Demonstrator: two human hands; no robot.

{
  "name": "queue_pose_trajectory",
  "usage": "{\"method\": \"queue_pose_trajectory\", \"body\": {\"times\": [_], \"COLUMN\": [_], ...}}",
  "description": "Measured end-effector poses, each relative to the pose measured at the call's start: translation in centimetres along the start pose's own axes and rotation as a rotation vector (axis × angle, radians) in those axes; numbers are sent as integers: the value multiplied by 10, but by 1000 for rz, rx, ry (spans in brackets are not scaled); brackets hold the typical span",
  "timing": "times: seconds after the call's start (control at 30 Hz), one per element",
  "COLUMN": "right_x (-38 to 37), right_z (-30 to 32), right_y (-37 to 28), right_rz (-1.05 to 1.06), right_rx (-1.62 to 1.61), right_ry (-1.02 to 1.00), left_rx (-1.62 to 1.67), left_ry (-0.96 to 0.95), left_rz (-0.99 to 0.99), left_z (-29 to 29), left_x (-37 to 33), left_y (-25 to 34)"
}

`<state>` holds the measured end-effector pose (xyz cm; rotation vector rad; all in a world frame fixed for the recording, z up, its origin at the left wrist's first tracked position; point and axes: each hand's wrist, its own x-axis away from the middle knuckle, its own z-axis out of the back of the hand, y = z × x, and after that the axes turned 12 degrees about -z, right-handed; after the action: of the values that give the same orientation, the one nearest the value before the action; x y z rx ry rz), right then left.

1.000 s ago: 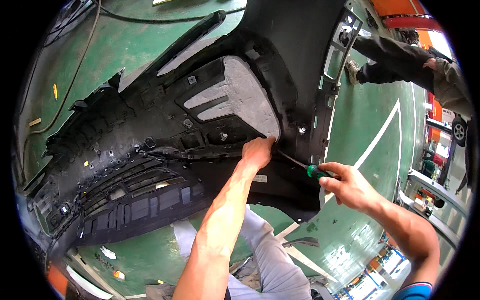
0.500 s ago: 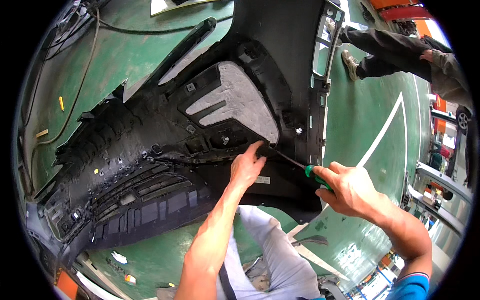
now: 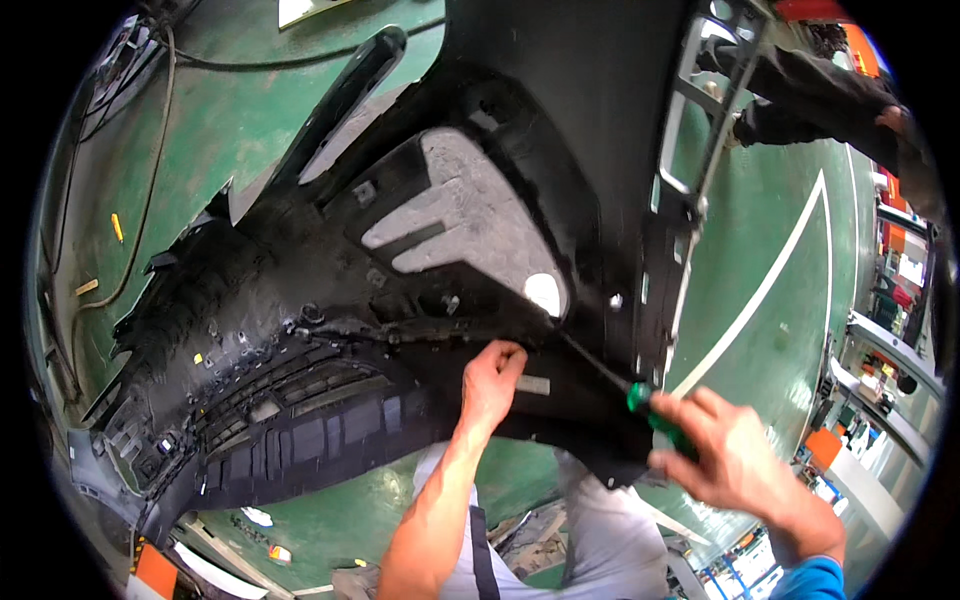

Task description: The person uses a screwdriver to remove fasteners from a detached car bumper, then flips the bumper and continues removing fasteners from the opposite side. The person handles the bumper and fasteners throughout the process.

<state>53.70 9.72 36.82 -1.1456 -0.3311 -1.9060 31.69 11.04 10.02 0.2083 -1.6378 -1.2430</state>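
Observation:
A large black plastic car bumper cover [image 3: 560,130] lies before me with its ribbed inner side up. My right hand [image 3: 725,450] grips a screwdriver [image 3: 640,398] by its green handle. Its thin shaft runs up and left across the bumper, with the tip near the lower corner of a grey-filled opening [image 3: 480,210]. A bright white round patch [image 3: 543,294] shows at that corner; I cannot tell what it is. My left hand [image 3: 490,385] is closed over the bumper's near part, thumb and fingers pinched together. Anything between those fingers is hidden. Beside it is a small pale label [image 3: 534,385].
Green floor [image 3: 760,250] with white lines surrounds the bumper. Another person's dark-trousered leg [image 3: 820,95] is at the upper right. A dark hose [image 3: 150,200] curves along the left, near a yellow-handled tool [image 3: 117,228]. Metal lift parts [image 3: 880,350] stand at the far right.
My left hand has come away from the opening's lower corner toward me, fingers now curled. The screwdriver and right hand have shifted down and right. The white patch has appeared; the whole view has tilted.

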Motion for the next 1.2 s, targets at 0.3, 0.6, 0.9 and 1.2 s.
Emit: {"method": "queue_pose_trajectory", "body": {"times": [0.3,0.6,0.9,1.2], "right_x": [-9,-16,-14,-21], "right_z": [5,10,2,15], "right_y": [24,31,28,4], "right_rz": [-90,-137,-114,-152], "right_rx": [-243,-328,-242,-107], "right_ry": [-294,-406,-338,-308], "left_rx": [105,-123,-520,-777], "left_ry": [23,-112,-515,-611], "left_rz": [16,-176,-298,-370], "left_z": [-6,1,15,-23], "left_x": [-20,-50,-60,-76], "left_y": [13,37,55,32]}}
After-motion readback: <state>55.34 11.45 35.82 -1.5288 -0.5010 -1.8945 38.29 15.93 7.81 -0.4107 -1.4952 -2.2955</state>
